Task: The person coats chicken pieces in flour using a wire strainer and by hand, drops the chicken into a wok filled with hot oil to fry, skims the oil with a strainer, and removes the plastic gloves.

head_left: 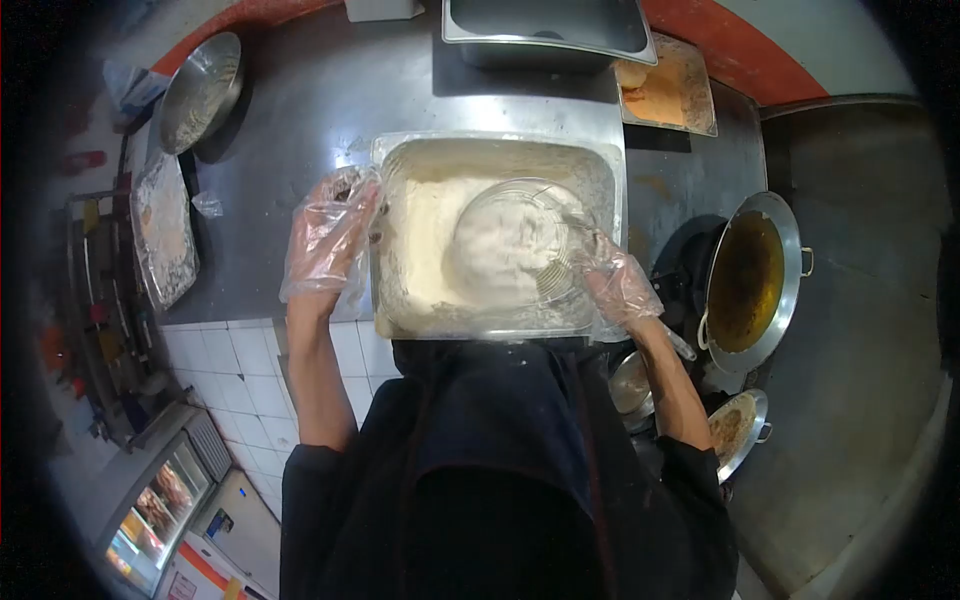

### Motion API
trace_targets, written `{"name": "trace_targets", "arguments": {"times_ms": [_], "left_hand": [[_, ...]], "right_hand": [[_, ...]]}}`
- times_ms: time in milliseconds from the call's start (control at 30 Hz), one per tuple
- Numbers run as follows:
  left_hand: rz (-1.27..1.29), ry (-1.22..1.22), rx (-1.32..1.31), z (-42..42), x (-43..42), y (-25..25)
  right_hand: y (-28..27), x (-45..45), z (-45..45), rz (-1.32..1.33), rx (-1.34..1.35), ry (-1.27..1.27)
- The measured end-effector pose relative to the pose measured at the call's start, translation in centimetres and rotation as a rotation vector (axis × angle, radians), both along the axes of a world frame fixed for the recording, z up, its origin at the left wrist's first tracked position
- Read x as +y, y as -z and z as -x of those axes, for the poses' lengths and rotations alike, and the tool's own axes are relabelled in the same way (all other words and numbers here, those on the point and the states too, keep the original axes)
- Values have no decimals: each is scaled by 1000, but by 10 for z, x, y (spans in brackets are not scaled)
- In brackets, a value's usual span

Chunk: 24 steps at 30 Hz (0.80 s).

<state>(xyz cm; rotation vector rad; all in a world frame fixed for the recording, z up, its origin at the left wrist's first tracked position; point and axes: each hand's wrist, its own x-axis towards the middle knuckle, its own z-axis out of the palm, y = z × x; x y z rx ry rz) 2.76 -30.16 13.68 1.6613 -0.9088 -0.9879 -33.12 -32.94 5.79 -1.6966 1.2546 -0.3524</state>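
A rectangular pan [500, 142] with white flour [425, 245] in it stands at the counter's front edge. Inside the pan is a round wire strainer [515, 240] with flour-coated pieces, blurred by motion. My right hand [615, 280], in a clear plastic glove, is closed at the strainer's right rim, and its handle shows below the hand. My left hand [340, 225], gloved too, is at the pan's left rim; its fingers are curled and partly hidden by the crinkled plastic.
Right: a wok of dark oil [748, 280] and a smaller pan [738, 435]. Back: an empty metal tray [545, 45] and a tray with orange contents [670, 90]. Left: a metal bowl [203, 93] and a floury tray [165, 230].
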Motion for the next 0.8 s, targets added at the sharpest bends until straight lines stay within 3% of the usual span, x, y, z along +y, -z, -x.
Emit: {"name": "trace_targets", "arguments": {"times_ms": [100, 167, 200, 233, 300, 367, 433, 500, 567, 633, 700, 800], "left_hand": [[15, 149, -39, -2, 5, 1], [-113, 95, -48, 3, -1, 8], [-128, 92, -40, 7, 5, 10], [-98, 108, -113, 8, 10, 10], [-32, 139, -193, 7, 1, 13], [11, 101, 114, 9, 6, 21], [-31, 125, 82, 5, 9, 20], [-74, 192, 32, 5, -1, 23], [-37, 154, -56, 11, 12, 24], [47, 130, -151, 11, 3, 26], [3, 36, 162, 12, 6, 29], [-167, 136, 47, 13, 0, 13]], "right_hand": [[7, 6, 4, -13, 392, -332], [-4, 10, -4, -251, -47, 224], [-9, 6, -7, -194, -43, 48], [-10, 11, -4, -206, -44, 44], [-11, 6, 3, -233, 317, 16], [-13, 2, 2, -300, 372, -28], [-20, 8, -6, -374, 409, -74], [-32, 15, -9, -190, 221, 167], [12, 25, 15, -268, 234, 102], [21, 19, 16, -304, 238, 56], [-10, 20, 1, -74, 206, 99], [-34, 9, -10, -335, 232, 33]]}}
